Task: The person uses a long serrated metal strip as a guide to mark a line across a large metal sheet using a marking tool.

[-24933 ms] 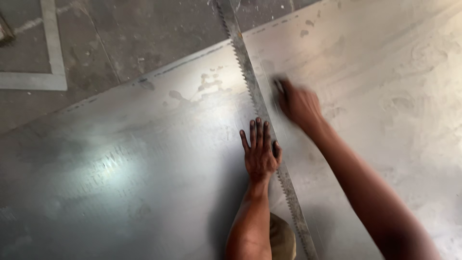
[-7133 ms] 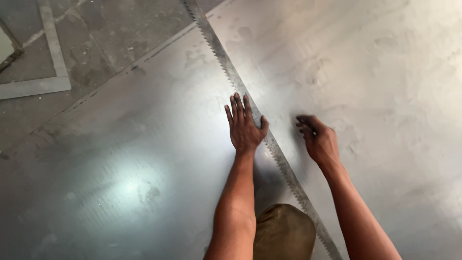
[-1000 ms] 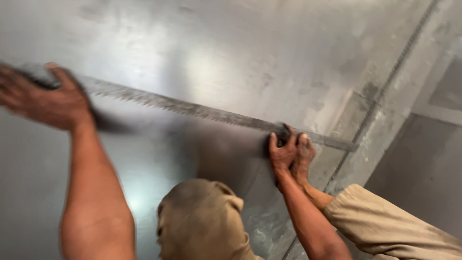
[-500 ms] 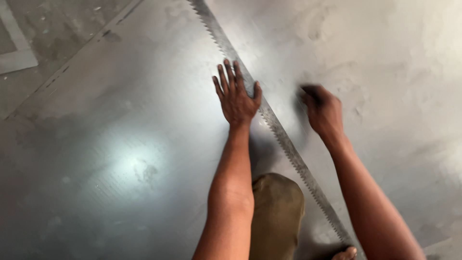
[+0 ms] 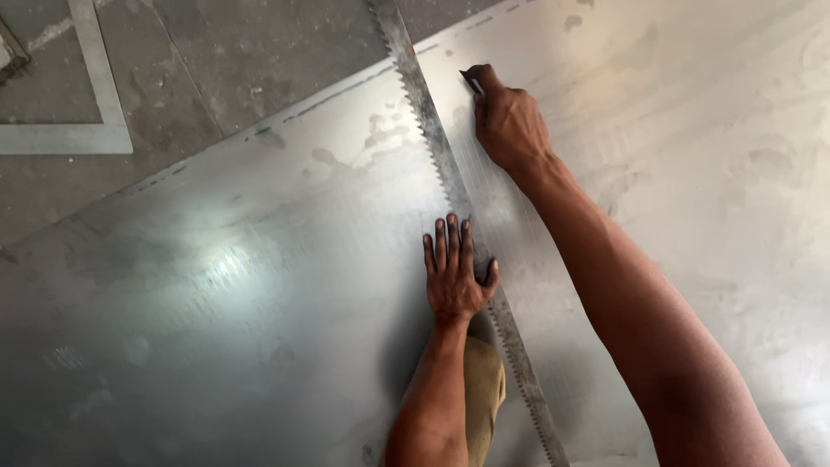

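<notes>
Sheet metal lies on concrete floor, toothed straightedge across it.

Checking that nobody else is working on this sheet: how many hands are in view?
2. The left hand lies flat on the long toothed metal strip across the metal sheet. The right hand is farther up, beside the strip, pinching a small marking tool.

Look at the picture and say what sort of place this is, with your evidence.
Probably a metal workshop floor. A large metal sheet lies flat on concrete; the left hand presses a long toothed strip on it, and the right hand holds a small marking tool beside the strip.
</notes>
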